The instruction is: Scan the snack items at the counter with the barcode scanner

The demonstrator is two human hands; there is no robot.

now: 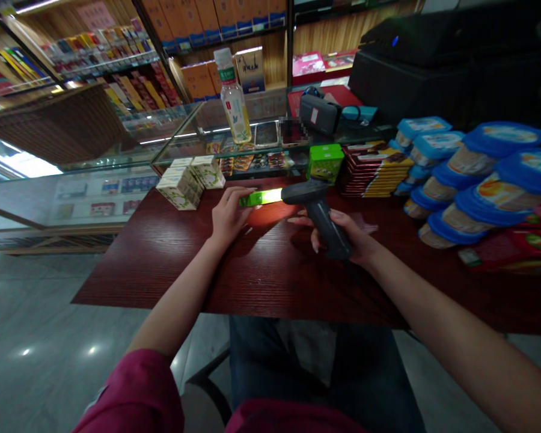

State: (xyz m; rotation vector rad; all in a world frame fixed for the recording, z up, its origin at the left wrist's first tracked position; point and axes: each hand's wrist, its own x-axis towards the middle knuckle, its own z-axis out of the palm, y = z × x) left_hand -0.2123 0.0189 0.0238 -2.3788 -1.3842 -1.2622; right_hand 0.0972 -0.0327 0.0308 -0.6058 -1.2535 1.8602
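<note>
My left hand (229,215) grips a small green box (253,198) by its left end, just above the dark red wooden table (171,264). My right hand (342,231) is wrapped around the handle of a dark grey barcode scanner (322,219). The scanner's head points left at the box, close to it, and its light falls bright on the box's right part and reddish on the tabletop. Another green box (325,163) stands just behind the scanner. Small white-and-green boxes (183,186) sit beyond my left hand.
Stacked red-and-yellow packets (374,171) and blue-lidded tubs (469,204) crowd the right side. Red packages (514,249) lie before the tubs. On the glass counter (180,144) behind stand a drink bottle (235,108) and a black device (320,114). A wicker basket (58,123) is at left.
</note>
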